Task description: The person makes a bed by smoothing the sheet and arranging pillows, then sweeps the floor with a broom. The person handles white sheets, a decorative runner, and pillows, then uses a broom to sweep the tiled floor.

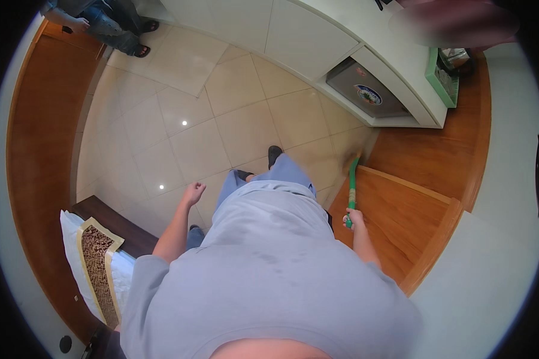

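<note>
In my right hand (355, 218) is the upper end of a green handle (352, 179), with tan wrapping partway along it. The handle runs away from me beside the wooden wall panelling (390, 211). Its far end is small and blurred near the floor corner, so I cannot tell what tool it is. My left hand (194, 194) hangs out to the side above the floor tiles (186, 157). Its fingers are curled into a loose fist, and nothing shows in it.
White cabinets (312, 45) line the far side, with a grey panel bearing a sticker (361, 89) in an opening. A green tray (432, 67) sits at the counter's end. Left of me, a patterned cushion (99, 242) lies by a dark wooden bench (112, 222). Another person (112, 27) is at upper left.
</note>
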Demonstrator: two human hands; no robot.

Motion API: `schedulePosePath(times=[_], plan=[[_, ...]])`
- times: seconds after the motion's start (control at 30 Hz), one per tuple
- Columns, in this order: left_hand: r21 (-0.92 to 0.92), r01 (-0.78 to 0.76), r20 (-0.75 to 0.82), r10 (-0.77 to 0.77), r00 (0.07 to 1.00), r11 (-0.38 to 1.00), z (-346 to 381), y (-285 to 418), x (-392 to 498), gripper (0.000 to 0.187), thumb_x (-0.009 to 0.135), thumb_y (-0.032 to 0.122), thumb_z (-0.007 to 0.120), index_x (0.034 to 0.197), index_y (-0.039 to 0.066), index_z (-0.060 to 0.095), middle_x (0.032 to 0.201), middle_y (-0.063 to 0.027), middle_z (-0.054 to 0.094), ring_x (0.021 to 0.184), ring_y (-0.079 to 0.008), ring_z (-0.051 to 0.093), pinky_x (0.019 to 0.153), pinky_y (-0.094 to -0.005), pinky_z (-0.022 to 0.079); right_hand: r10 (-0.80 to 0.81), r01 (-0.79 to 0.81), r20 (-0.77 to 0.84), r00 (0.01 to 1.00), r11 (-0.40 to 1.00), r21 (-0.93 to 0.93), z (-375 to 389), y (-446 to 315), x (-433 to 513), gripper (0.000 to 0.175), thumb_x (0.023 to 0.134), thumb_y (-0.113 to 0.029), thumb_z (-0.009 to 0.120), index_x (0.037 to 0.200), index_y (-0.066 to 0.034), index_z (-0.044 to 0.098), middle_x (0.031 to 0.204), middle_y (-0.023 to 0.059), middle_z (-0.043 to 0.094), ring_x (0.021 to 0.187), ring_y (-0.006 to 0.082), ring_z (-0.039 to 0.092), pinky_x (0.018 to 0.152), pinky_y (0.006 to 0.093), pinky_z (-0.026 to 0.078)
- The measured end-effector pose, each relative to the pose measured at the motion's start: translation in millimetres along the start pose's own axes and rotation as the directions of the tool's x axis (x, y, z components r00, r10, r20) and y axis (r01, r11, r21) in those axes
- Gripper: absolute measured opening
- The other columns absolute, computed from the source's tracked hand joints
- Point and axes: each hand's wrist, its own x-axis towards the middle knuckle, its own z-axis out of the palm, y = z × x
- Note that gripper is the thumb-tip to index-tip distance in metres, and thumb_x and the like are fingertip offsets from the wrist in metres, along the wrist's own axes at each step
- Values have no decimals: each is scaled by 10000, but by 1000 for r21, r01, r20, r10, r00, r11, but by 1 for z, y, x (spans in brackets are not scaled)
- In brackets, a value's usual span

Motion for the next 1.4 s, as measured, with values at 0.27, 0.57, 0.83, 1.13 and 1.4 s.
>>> schedulePosePath(times=[0.27, 0.57, 0.83, 1.13, 1.4], plan=[[73, 39, -36, -37, 999, 997, -27, 93, -12, 342, 766, 311, 505, 873, -12, 531, 759, -136, 563, 693, -193, 530, 625, -304, 428, -92, 87, 30, 995, 987, 133, 27, -65, 96, 148, 768, -157, 430, 877, -57, 422, 527, 90, 472, 406, 184, 475, 328, 329, 392], [-29, 180, -98, -182, 979, 983, 4, 31, -85, 313, 759, 288, 523, 876, -2, 534, 747, -118, 563, 671, -186, 526, 608, -295, 428, -73, 162, 244, 967, 916, -367, 147, -195, 106, 146, 752, -114, 367, 876, -62, 424, 659, 79, 528, 441, 181, 504, 343, 316, 423], [-222, 234, -147, -270, 952, 947, 25, -25, -108, 333, 752, 317, 509, 881, 11, 535, 742, -113, 565, 657, -186, 532, 602, -296, 426, -158, 467, 463, 872, 547, -695, 304, -175, -9, 134, 713, -50, 423, 846, -35, 418, 642, 96, 518, 478, 211, 532, 360, 357, 443], [-384, 295, -140, -371, 918, 875, -3, -41, -123, 327, 756, 321, 504, 898, 27, 524, 764, -113, 569, 699, -198, 537, 628, -303, 423, -10, 628, 651, 759, 274, -728, 430, -138, -138, 142, 735, -85, 462, 847, -1, 441, 655, 118, 514, 515, 229, 548, 379, 376, 464], [-448, 363, -83, -443, 893, 817, -21, -95, -127, 338, 749, 330, 501, 915, 37, 525, 870, -142, 579, 802, -250, 553, 689, -329, 429, 147, 611, 682, 717, 338, -716, 521, -111, -203, 146, 788, -159, 461, 834, -32, 406, 588, 53, 470, 446, 161, 492, 384, 309, 430]])
